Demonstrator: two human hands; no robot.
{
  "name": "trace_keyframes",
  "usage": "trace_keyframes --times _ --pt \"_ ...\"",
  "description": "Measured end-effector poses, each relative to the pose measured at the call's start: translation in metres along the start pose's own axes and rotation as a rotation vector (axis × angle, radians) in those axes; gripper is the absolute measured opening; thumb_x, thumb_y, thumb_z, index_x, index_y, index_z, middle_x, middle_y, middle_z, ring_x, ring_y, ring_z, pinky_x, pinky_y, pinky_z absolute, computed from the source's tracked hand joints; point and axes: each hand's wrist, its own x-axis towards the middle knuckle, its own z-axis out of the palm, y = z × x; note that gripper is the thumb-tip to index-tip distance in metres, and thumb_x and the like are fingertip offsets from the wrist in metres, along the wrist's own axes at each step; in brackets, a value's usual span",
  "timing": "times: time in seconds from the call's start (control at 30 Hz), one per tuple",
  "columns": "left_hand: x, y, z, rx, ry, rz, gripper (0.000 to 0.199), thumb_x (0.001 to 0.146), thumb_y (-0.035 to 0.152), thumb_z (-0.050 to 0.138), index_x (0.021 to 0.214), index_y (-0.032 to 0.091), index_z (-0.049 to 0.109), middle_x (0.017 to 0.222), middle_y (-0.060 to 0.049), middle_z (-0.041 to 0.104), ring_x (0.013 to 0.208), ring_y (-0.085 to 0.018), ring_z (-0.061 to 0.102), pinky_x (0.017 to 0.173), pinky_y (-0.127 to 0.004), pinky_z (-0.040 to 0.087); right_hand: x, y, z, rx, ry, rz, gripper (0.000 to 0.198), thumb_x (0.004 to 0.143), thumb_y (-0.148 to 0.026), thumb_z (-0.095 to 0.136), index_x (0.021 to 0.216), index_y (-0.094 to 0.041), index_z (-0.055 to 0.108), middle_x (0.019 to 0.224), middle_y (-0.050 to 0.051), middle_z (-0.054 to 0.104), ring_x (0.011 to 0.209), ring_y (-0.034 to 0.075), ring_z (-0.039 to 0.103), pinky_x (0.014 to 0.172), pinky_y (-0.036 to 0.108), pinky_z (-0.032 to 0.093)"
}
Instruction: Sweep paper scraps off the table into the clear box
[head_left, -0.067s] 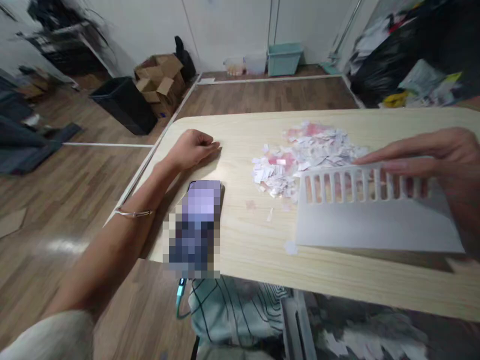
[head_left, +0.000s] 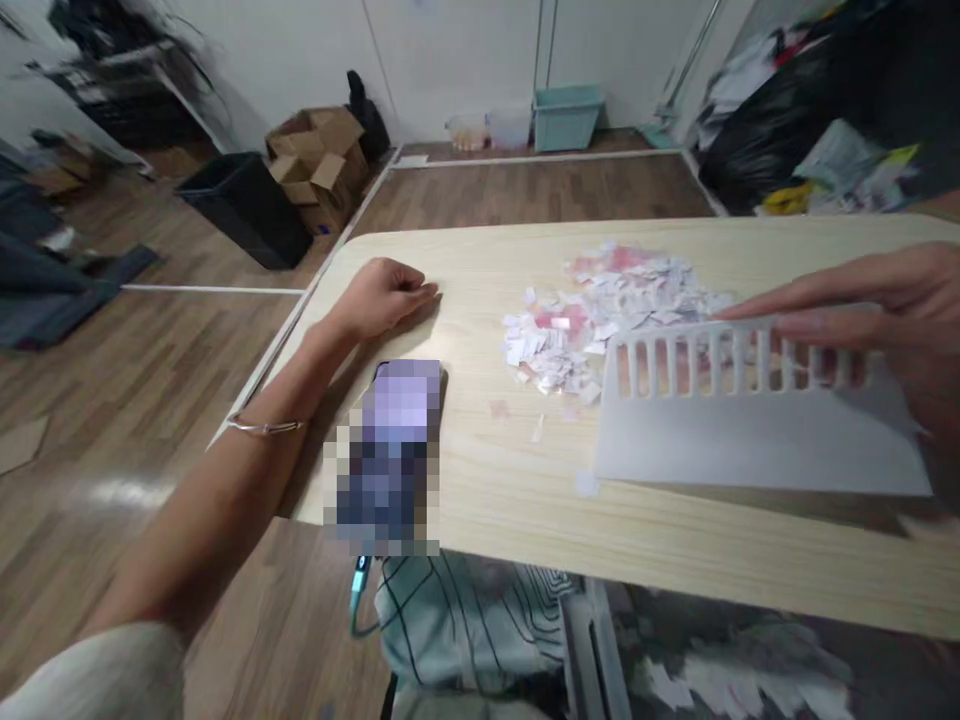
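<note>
My right hand [head_left: 877,300], at the right side of the table, grips a white panel [head_left: 750,440] with a row of slots along its upper edge. The thumb and fingers lie over that slotted edge; part of the hand is hidden or cut off by the frame. Just beyond the panel lies a heap of small white and pink paper scraps [head_left: 555,350]. My left hand [head_left: 386,298] rests on the far left of the table, fingers loosely curled in, with nothing showing in them. Near my left forearm lies a phone [head_left: 397,410], its screen blurred out.
The pale wooden table [head_left: 480,480] has a few stray scraps near the panel. A teal cable [head_left: 358,600] runs from the phone. Below the front edge, more white pieces [head_left: 720,680] lie in a dark space. Beyond stand a black bin [head_left: 247,210], cardboard boxes [head_left: 322,160] and a teal tub [head_left: 568,118].
My right hand and the slotted panel have shifted slightly to the right and up in the view. My left hand stays put.
</note>
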Motion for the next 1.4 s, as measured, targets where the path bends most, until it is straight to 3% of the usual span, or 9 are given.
trace_keyframes --times 0.2,0.6,0.83,1.17,1.27,1.4 --pt "0.0 -0.001 0.001 -0.004 -0.001 -0.01 0.054 0.092 0.036 0.067 0.049 0.023 0.036 0.043 0.003 0.032 0.051 -0.012 0.026 0.061 -0.039 0.02 0.004 0.008 -0.014 0.131 -0.155 -0.043 0.062 0.078 -0.083 0.081 0.093 -0.024 0.089 0.063 0.005 0.07 0.049 0.012 0.047 0.049 0.033 0.031" --pt "0.0 -0.003 0.002 -0.008 -0.006 -0.015 0.054 0.093 0.04 0.066 0.05 0.023 0.037 0.043 0.004 0.032 0.05 -0.011 0.025 0.06 -0.04 0.019 0.008 0.0 -0.009 0.103 -0.008 -0.093 0.039 0.082 -0.061 0.082 0.098 -0.026 0.09 0.076 0.005 0.076 0.056 0.012 0.047 0.053 0.035 0.03" --pt "0.0 -0.003 0.001 -0.013 -0.008 -0.006 0.053 0.092 0.038 0.066 0.05 0.023 0.038 0.044 0.004 0.031 0.051 -0.011 0.026 0.061 -0.04 0.02 0.012 0.006 -0.002 0.259 0.024 0.052 0.031 0.08 -0.05 0.084 0.096 -0.024 0.088 0.07 0.006 0.071 0.06 0.015 0.053 0.059 0.036 0.033" --pt "-0.001 0.0 0.001 0.015 -0.003 0.007 0.054 0.094 0.038 0.063 0.051 0.024 0.035 0.043 0.004 0.033 0.05 -0.01 0.026 0.06 -0.039 0.02 0.014 0.01 -0.002 0.25 -0.109 0.147 0.052 0.066 -0.073 0.089 0.083 -0.024 0.085 0.064 0.007 0.067 0.055 0.015 0.053 0.054 0.035 0.03" --pt "-0.001 0.002 0.0 0.026 -0.009 -0.002 0.055 0.095 0.036 0.063 0.05 0.024 0.034 0.043 0.005 0.032 0.051 -0.01 0.026 0.061 -0.039 0.02 0.01 0.014 -0.007 0.123 -0.234 0.151 0.064 0.069 -0.086 0.081 0.087 -0.026 0.087 0.06 0.006 0.061 0.052 0.014 0.049 0.052 0.036 0.034" --pt "-0.002 0.01 -0.002 0.063 -0.035 -0.047 0.056 0.098 0.031 0.062 0.051 0.023 0.033 0.043 0.006 0.033 0.052 -0.01 0.027 0.062 -0.037 0.021 0.001 0.012 -0.008 0.12 -0.301 0.16 0.064 0.079 -0.087 0.074 0.102 -0.028 0.087 0.06 0.005 0.059 0.05 0.014 0.048 0.05 0.035 0.035"
